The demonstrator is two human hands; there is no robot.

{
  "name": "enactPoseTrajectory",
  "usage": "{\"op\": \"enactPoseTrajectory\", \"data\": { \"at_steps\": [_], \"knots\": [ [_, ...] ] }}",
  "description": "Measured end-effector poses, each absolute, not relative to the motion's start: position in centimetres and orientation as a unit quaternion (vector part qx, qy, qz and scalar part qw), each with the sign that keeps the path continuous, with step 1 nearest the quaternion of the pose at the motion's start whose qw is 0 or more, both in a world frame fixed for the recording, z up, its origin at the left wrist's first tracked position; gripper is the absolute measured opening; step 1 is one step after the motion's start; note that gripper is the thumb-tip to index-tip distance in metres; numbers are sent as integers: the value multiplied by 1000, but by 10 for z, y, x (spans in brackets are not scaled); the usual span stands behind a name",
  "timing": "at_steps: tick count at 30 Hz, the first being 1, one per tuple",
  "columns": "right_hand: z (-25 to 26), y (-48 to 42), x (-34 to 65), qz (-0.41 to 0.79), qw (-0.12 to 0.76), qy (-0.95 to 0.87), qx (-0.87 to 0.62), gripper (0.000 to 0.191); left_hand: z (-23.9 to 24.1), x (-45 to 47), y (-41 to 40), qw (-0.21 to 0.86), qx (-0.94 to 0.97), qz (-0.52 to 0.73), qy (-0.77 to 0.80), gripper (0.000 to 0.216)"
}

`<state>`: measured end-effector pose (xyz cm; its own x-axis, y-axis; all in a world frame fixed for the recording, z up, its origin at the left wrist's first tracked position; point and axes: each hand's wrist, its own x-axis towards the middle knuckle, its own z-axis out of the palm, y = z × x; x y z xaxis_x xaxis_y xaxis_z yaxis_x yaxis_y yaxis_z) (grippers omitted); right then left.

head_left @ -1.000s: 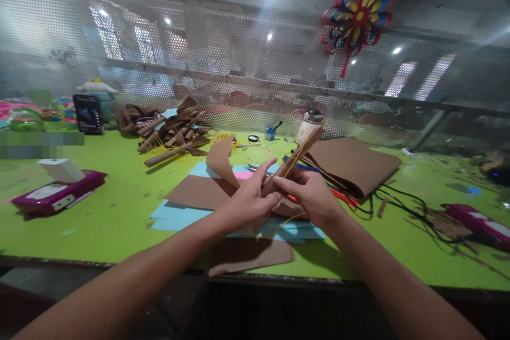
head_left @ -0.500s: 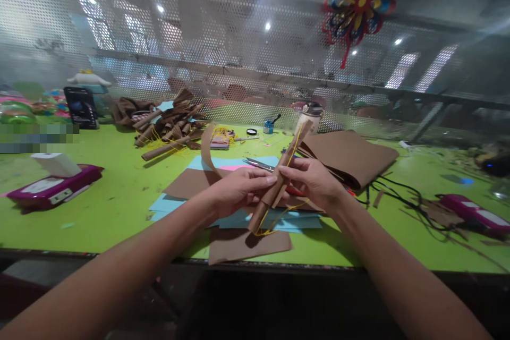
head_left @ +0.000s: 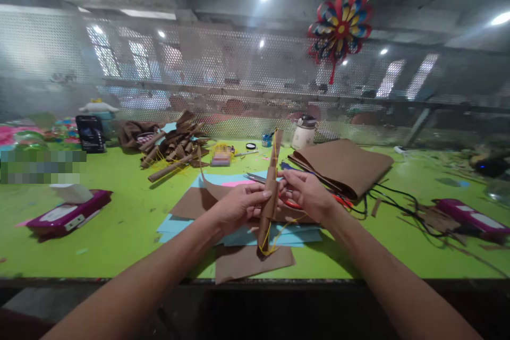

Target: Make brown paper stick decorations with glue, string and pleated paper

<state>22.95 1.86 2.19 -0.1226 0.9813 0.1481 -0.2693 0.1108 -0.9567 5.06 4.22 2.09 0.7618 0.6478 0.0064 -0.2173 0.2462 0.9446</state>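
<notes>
My left hand (head_left: 243,204) is closed around a brown paper roll (head_left: 268,215), thumb on its front. The roll stands nearly upright over the sheets, with a narrower brown piece sticking up from its top. Yellow string (head_left: 277,244) runs along the roll and hangs in a loop at its lower end. My right hand (head_left: 306,191) is at the roll's upper right side, fingertips pinched together against its edge; what they grip is too small to tell. Behind the hands lie scissors (head_left: 294,204) with red handles, partly hidden. Blue paper sheets (head_left: 239,237) and a brown sheet (head_left: 251,265) lie underneath.
A pile of brown paper rolls (head_left: 175,143) lies at the back left, near a phone (head_left: 91,134). Folded brown paper (head_left: 342,164) and a white bottle (head_left: 304,133) are at the back right. Purple power strips (head_left: 69,212) and black cords (head_left: 402,210) flank the work area.
The roll has turned from leaning right to nearly upright. My right hand has shifted from gripping across the roll to its right edge. The camera view has tilted up.
</notes>
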Motion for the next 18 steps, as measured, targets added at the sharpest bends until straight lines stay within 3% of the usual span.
{"op": "enactPoseTrajectory", "data": {
  "at_steps": [5,11,18],
  "knots": [
    [14,17,232,428,612,-530,-402,28,25,47,42,748,543,312,221,29],
    [20,4,223,169,594,-666,-418,13,26,46,40,739,548,317,229,22],
    [26,-4,217,135,537,-728,-404,16,24,49,41,732,561,310,228,24]
  ]
}}
